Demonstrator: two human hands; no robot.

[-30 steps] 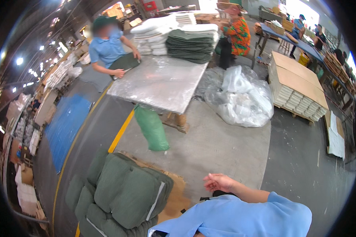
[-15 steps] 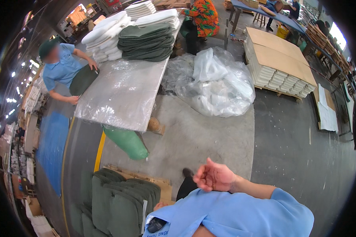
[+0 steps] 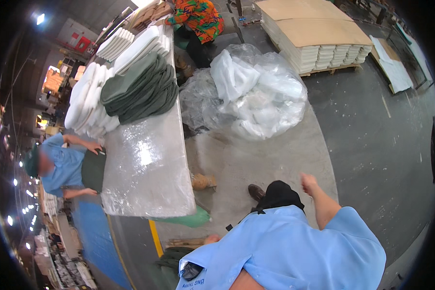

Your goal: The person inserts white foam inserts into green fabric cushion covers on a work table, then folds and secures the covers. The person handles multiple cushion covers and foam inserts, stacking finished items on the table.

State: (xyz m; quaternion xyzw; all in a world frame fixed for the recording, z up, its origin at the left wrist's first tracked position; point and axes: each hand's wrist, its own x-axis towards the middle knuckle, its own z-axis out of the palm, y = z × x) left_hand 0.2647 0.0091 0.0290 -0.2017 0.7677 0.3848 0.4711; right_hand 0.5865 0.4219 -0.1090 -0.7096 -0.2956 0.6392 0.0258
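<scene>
My right hand [image 3: 309, 183] hangs in front of my right side, over bare concrete. It looks loosely open, and I see nothing in it. Only a small part of my left hand [image 3: 211, 239] shows beyond my shirt; its fingers are hidden. Near that hand, at the lower left, lie dark green cushions [image 3: 171, 261], mostly cut off by my body. A plastic-wrapped table [image 3: 145, 169] stands ahead to the left, bearing a pile of dark green cushions [image 3: 140, 92] and stacks of white cushions [image 3: 84, 99].
Across the table, a co-worker in blue [image 3: 63, 162] holds a dark green cushion [image 3: 94, 169]. Another person [image 3: 198, 19] bends at the far end. A heap of clear plastic [image 3: 261, 92] lies ahead, a cardboard-topped pallet stack [image 3: 319, 43] beyond. A green sack [image 3: 193, 218] sits under the table.
My view has turned and moved closer to the table. My right hand has swung from before my chest out to the right. The floor cushions have mostly slipped behind my body.
</scene>
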